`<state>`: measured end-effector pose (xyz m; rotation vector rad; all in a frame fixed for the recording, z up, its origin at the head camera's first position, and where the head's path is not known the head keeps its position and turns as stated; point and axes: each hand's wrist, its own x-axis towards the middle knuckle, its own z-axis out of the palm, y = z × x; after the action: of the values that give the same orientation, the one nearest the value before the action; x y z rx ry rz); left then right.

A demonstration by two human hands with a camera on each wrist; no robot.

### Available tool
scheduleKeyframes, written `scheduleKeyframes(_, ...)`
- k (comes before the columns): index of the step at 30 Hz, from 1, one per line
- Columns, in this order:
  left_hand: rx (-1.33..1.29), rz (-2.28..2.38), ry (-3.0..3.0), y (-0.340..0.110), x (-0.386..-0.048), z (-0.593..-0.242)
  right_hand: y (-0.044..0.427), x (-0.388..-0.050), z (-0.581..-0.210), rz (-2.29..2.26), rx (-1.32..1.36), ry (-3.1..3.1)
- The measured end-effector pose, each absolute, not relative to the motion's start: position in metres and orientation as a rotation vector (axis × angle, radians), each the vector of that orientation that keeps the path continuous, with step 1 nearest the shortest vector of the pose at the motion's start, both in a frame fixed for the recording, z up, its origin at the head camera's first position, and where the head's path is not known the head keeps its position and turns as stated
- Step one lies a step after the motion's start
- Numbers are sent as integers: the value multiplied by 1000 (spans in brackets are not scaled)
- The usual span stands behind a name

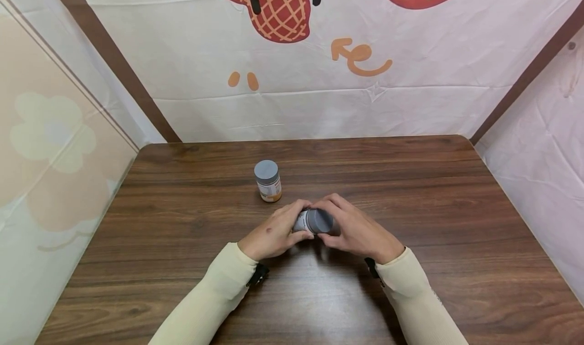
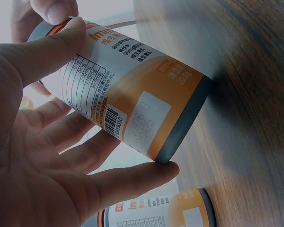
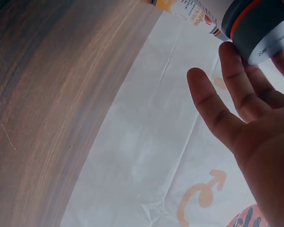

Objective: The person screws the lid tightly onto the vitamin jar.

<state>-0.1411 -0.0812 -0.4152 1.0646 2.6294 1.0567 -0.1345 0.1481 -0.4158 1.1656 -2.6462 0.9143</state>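
Note:
A supplement bottle (image 1: 303, 222) with a dark grey lid (image 1: 321, 220) is held tilted in front of me, its lid toward the right. My left hand (image 1: 276, 233) grips its body. In the left wrist view the thumb lies across the white and orange label (image 2: 125, 90), and the little finger touches the base edge. My right hand (image 1: 356, 229) has thumb and fingers round the lid end. Fingertips meet the lid (image 3: 258, 33) in the right wrist view, where the thumb is mostly cut off. A second, similar bottle (image 1: 267, 183) stands upright beyond my left hand.
The wooden table (image 1: 182, 243) carries both bottles. Behind its far edge hangs a printed white cloth (image 1: 205, 112), with more cloth along the left and right sides.

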Motion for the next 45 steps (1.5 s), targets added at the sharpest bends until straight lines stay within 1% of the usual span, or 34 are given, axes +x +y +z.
scheduleKeyframes(12, 1047, 1066, 2617, -81, -140, -415, 146, -130, -413, 928, 1014, -2738)
scheduleKeyframes(25, 1053, 1067, 2633, -82, -140, -415, 148, -136, -414, 874, 1231, -2616)
scheduleKeyframes(45, 1042, 1086, 2617, -81, -140, -416, 147, -133, -416, 938, 1110, -2686)
